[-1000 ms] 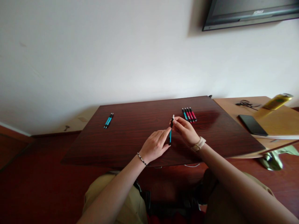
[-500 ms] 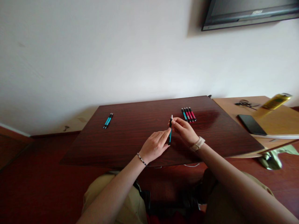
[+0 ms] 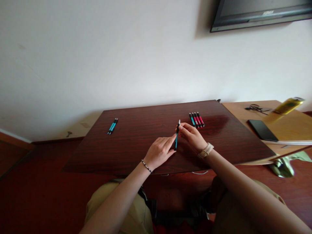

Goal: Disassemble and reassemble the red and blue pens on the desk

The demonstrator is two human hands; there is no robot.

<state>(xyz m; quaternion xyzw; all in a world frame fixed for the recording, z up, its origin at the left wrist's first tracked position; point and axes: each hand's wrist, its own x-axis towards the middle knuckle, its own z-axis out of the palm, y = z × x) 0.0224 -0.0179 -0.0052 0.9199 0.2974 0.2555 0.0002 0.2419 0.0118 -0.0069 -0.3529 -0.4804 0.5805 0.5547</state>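
Observation:
A blue pen (image 3: 176, 141) with a black grip and a silver tip stands nearly upright between my hands, tip pointing up. My right hand (image 3: 192, 136), with a light watch on the wrist, pinches its black upper part. My left hand (image 3: 159, 149), wearing a beaded bracelet, has its fingers against the barrel and its thumb at the lower end. On the dark table (image 3: 141, 120), two blue pens (image 3: 112, 126) lie side by side at the left. Beyond my right hand, another blue pen (image 3: 192, 120) lies in a row with several pink pens (image 3: 199, 119).
On the right, a light wooden desk (image 3: 290, 125) adjoins the table and carries a black phone (image 3: 262, 130), a black cable (image 3: 255, 108) and a yellow can (image 3: 289, 106). A screen (image 3: 263, 14) hangs on the white wall. Green cloth (image 3: 284, 165) lies low at the right.
My left hand has shifted slightly left, and the pen's lower end has moved a little left and up with it. My right hand stays almost in place, still pinching the pen.

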